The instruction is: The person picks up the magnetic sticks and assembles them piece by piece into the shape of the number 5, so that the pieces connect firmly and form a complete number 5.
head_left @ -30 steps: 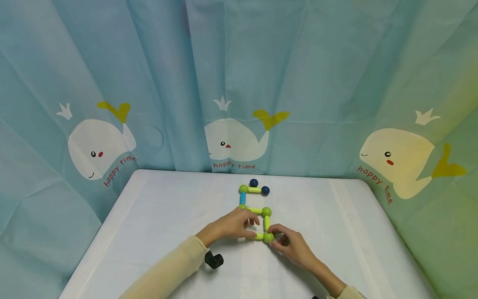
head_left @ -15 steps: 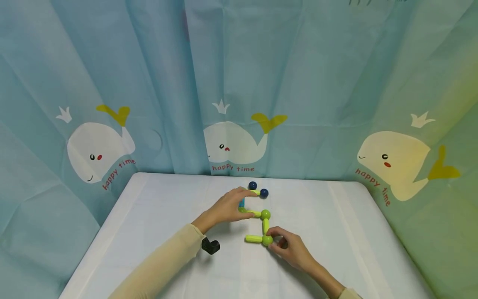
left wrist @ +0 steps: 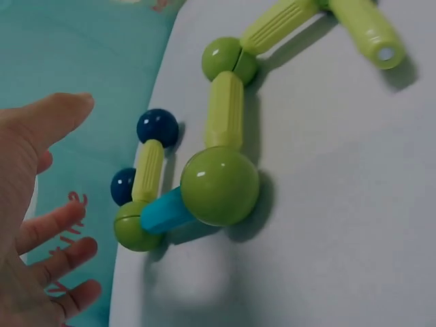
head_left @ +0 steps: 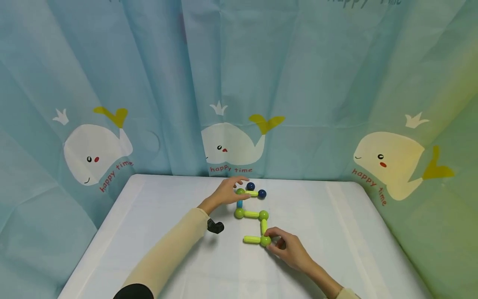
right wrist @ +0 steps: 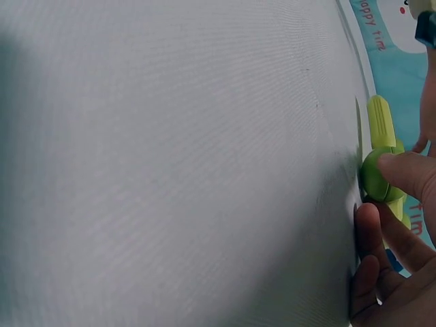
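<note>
A chain of magnetic rods and balls lies on the white table in an S-like zigzag. My right hand (head_left: pixel 292 250) pinches the green ball (head_left: pixel 265 241) at its near right corner, thumb and fingers on either side. From that ball a yellow-green rod (head_left: pixel 252 239) points left with a free end. My left hand (head_left: pixel 223 192) hovers by the far left green ball (left wrist: pixel 133 231), fingers spread and holding nothing. A blue rod (left wrist: pixel 167 210) joins that ball to another green ball (left wrist: pixel 220 186). The far yellow-green rod (left wrist: pixel 148 170) ends in a dark blue ball (head_left: pixel 262 194).
A second dark blue ball (head_left: pixel 250 186) sits behind the far rod, near the table's back edge. Around the white table (head_left: pixel 171 249) hangs a blue-green curtain (head_left: pixel 317 83) with whale prints. A black wrist device (head_left: pixel 215 226) shows beside the left sleeve.
My left hand has moved away from the near rod, over the middle of the chain, to its far left corner. The right hand stays at the near green ball.
</note>
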The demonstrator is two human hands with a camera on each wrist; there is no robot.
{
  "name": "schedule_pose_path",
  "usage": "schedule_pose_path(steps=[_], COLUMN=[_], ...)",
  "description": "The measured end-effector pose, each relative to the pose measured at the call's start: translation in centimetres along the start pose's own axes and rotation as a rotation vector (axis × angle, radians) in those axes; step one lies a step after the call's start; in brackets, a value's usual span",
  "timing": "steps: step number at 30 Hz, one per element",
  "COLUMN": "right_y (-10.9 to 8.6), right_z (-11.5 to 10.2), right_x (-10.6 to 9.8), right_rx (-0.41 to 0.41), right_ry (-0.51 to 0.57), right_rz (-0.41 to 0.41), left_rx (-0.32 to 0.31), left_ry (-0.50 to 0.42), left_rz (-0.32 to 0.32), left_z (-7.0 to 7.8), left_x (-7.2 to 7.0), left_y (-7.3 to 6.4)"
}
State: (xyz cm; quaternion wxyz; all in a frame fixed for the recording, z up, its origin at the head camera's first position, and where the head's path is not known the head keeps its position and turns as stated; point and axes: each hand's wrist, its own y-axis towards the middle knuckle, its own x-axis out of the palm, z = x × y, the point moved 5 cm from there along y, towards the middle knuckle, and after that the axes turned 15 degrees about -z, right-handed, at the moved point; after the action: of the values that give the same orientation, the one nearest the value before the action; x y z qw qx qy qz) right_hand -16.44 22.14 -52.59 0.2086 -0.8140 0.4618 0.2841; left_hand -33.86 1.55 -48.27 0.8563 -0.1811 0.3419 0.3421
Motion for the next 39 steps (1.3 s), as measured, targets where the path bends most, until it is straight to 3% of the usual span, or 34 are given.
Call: schedule_pose_path(steps=[8, 18, 22, 30, 39], right_y=[-0.1, -0.2, -0.2, -0.4, -0.5], right_z=[0.1, 0.3, 0.3, 0.1, 0.1], right_x=[0.1, 0.1, 0.2, 0.4, 0.2], right_rx=[0.004, 0.003, -0.012, -0.015, -0.032], right_ry=[-0.006, -0.002, -0.002, 0.0, -0.002], right_rz=[0.01, 0.023, 0.027, 0.029, 0.05], left_rx=[-0.093, -0.069, -0.064, -0.116, -0.219], left_ry=[-0.016, -0.029, -0.035, -0.083, -0.105], left_rz=[0.038, 0.1, 0.117, 0.144, 0.167], left_z=[-1.3, -1.2, -1.1, -1.7, -1.3], left_x=[0.6, 1.1, 1.4, 2.1, 2.4], left_y=[2.1, 4.3, 4.7, 5.1, 5.4])
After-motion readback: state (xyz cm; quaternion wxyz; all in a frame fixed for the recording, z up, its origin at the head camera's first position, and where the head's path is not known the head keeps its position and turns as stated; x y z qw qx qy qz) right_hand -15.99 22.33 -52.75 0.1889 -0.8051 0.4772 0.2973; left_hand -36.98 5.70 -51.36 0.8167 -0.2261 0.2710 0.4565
